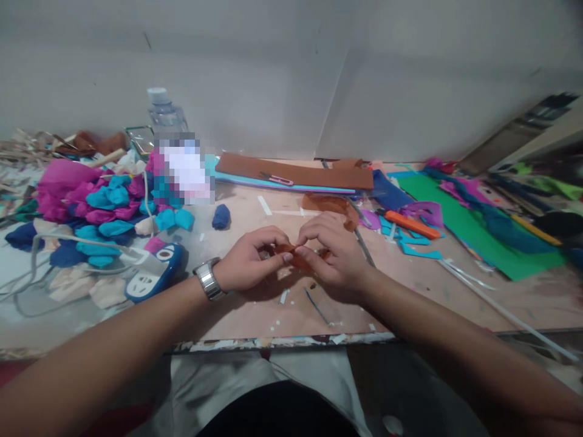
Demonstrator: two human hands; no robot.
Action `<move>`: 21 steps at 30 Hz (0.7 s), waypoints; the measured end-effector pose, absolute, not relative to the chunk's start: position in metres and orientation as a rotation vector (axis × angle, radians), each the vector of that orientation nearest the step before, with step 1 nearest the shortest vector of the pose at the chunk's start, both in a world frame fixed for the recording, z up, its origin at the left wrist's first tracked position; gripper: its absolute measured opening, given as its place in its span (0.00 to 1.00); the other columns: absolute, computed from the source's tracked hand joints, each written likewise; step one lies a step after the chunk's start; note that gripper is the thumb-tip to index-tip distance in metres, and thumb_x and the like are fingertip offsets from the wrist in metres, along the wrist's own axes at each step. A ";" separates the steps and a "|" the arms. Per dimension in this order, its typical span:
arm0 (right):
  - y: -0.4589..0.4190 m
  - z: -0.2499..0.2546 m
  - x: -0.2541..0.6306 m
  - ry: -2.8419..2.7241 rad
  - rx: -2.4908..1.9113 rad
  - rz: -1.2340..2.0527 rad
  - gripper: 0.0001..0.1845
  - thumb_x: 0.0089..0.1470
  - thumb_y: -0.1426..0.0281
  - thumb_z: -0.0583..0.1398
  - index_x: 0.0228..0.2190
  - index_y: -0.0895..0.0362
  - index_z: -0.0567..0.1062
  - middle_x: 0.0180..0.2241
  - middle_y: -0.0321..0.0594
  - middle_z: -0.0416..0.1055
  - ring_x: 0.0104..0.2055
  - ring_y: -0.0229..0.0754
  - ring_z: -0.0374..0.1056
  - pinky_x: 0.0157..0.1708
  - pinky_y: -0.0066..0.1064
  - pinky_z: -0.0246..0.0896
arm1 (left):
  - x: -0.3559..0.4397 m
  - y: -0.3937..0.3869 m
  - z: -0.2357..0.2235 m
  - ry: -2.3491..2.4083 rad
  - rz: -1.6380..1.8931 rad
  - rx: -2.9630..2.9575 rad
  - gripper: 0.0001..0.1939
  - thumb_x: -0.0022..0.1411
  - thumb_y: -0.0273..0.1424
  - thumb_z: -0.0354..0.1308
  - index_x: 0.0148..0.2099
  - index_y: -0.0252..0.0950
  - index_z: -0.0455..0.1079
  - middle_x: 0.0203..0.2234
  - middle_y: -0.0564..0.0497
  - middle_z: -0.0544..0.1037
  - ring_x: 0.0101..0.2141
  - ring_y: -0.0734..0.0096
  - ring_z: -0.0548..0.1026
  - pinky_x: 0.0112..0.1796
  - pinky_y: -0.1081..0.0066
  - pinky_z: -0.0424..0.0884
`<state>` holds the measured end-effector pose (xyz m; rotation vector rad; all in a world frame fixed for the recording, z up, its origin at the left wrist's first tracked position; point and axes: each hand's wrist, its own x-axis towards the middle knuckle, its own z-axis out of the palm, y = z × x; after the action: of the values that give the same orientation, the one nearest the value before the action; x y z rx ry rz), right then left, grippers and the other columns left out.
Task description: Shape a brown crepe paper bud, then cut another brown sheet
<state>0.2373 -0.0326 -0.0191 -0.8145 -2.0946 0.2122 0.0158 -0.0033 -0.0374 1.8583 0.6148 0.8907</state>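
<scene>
A small piece of brown crepe paper (303,261) is pinched between my two hands above the middle of the table. My left hand (250,258), with a watch (209,279) on its wrist, grips the left end between thumb and fingers. My right hand (334,258) has its thumb and fingers closed on the right end; part of the paper is hidden by the fingers. Just beyond the hands lies another brown piece (330,205). Farther back, a folded brown strip (296,171) rests with small pink-handled thread snips (276,178) on it.
Many pink, blue and turquoise paper bundles (109,194) heap up on the left, near a blue power socket (152,276) with a cable. An orange utility knife (412,224) and a green sheet (473,224) lie right. A clear bottle (166,115) stands behind. One dark blue bundle (221,216) lies alone.
</scene>
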 end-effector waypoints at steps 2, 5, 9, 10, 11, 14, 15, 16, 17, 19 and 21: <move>-0.032 -0.020 0.237 -2.098 -0.822 0.210 0.03 0.67 0.68 0.62 0.37 0.53 0.74 0.36 0.38 0.75 0.40 0.45 0.69 0.48 0.43 0.57 | 0.016 -0.003 -0.038 0.616 0.861 1.821 0.11 0.68 0.36 0.64 0.37 0.34 0.74 0.37 0.48 0.77 0.39 0.67 0.75 0.44 0.66 0.71; -0.032 -0.020 0.238 -2.098 -0.845 0.218 0.03 0.67 0.68 0.61 0.37 0.52 0.74 0.36 0.38 0.75 0.41 0.46 0.69 0.49 0.44 0.57 | 0.016 -0.003 -0.037 0.636 0.795 1.761 0.12 0.67 0.38 0.64 0.37 0.33 0.74 0.35 0.48 0.77 0.37 0.68 0.74 0.42 0.67 0.70; -0.033 -0.020 0.239 -2.079 -0.880 0.216 0.04 0.68 0.67 0.61 0.37 0.52 0.73 0.36 0.38 0.75 0.41 0.47 0.70 0.49 0.44 0.58 | 0.015 -0.002 -0.036 0.692 0.711 1.714 0.14 0.69 0.40 0.61 0.38 0.32 0.75 0.31 0.50 0.77 0.32 0.71 0.71 0.37 0.69 0.68; -0.033 -0.020 0.239 -2.073 -0.886 0.208 0.04 0.68 0.67 0.61 0.37 0.52 0.73 0.36 0.38 0.75 0.41 0.47 0.70 0.49 0.44 0.58 | 0.015 -0.002 -0.036 0.699 0.698 1.693 0.14 0.69 0.40 0.61 0.38 0.32 0.75 0.30 0.50 0.76 0.31 0.71 0.71 0.36 0.70 0.67; -0.033 -0.021 0.239 -2.068 -0.890 0.201 0.04 0.68 0.67 0.61 0.37 0.52 0.73 0.36 0.38 0.75 0.41 0.47 0.69 0.48 0.44 0.58 | 0.014 -0.001 -0.035 0.701 0.695 1.664 0.14 0.69 0.40 0.60 0.37 0.33 0.75 0.29 0.51 0.76 0.31 0.72 0.70 0.36 0.70 0.67; -0.032 -0.021 0.239 -2.054 -0.884 0.195 0.04 0.68 0.67 0.61 0.37 0.52 0.73 0.36 0.38 0.75 0.40 0.46 0.69 0.47 0.43 0.58 | 0.014 0.001 -0.035 0.700 0.707 1.546 0.13 0.67 0.38 0.60 0.36 0.33 0.75 0.26 0.53 0.74 0.29 0.73 0.70 0.36 0.71 0.66; -0.032 -0.021 0.239 -2.049 -0.880 0.197 0.04 0.68 0.68 0.62 0.37 0.52 0.73 0.35 0.38 0.75 0.40 0.46 0.69 0.47 0.43 0.58 | 0.015 0.001 -0.035 0.700 0.709 1.510 0.12 0.67 0.37 0.60 0.36 0.33 0.75 0.26 0.53 0.74 0.29 0.73 0.70 0.35 0.71 0.66; -0.032 -0.021 0.240 -2.042 -0.878 0.200 0.04 0.67 0.68 0.62 0.37 0.52 0.73 0.35 0.38 0.75 0.40 0.46 0.69 0.47 0.43 0.58 | 0.015 0.001 -0.035 0.702 0.709 1.485 0.11 0.66 0.37 0.60 0.36 0.33 0.75 0.25 0.53 0.73 0.28 0.73 0.70 0.35 0.71 0.66; -0.032 -0.021 0.240 -2.032 -0.878 0.206 0.04 0.67 0.68 0.62 0.37 0.52 0.73 0.36 0.38 0.75 0.40 0.46 0.69 0.47 0.43 0.58 | 0.016 0.000 -0.035 0.706 0.709 1.470 0.10 0.65 0.36 0.61 0.35 0.34 0.74 0.25 0.53 0.73 0.28 0.73 0.70 0.35 0.71 0.65; -0.032 -0.022 0.240 -2.008 -0.884 0.220 0.04 0.67 0.67 0.62 0.37 0.52 0.73 0.36 0.38 0.75 0.40 0.45 0.69 0.46 0.42 0.59 | 0.017 0.000 -0.036 0.711 0.712 1.450 0.08 0.62 0.33 0.61 0.34 0.33 0.74 0.25 0.53 0.73 0.28 0.73 0.69 0.36 0.71 0.65; -0.032 -0.022 0.240 -1.987 -0.888 0.228 0.05 0.67 0.67 0.62 0.37 0.52 0.73 0.36 0.38 0.74 0.40 0.45 0.69 0.46 0.42 0.60 | 0.017 -0.001 -0.037 0.708 0.714 1.421 0.06 0.60 0.31 0.62 0.36 0.33 0.75 0.26 0.53 0.74 0.29 0.73 0.70 0.36 0.71 0.65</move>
<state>0.2404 -0.0319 -0.0221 -0.8881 -1.9866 0.2282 0.0173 -0.0007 -0.0374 1.4213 0.7082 0.7142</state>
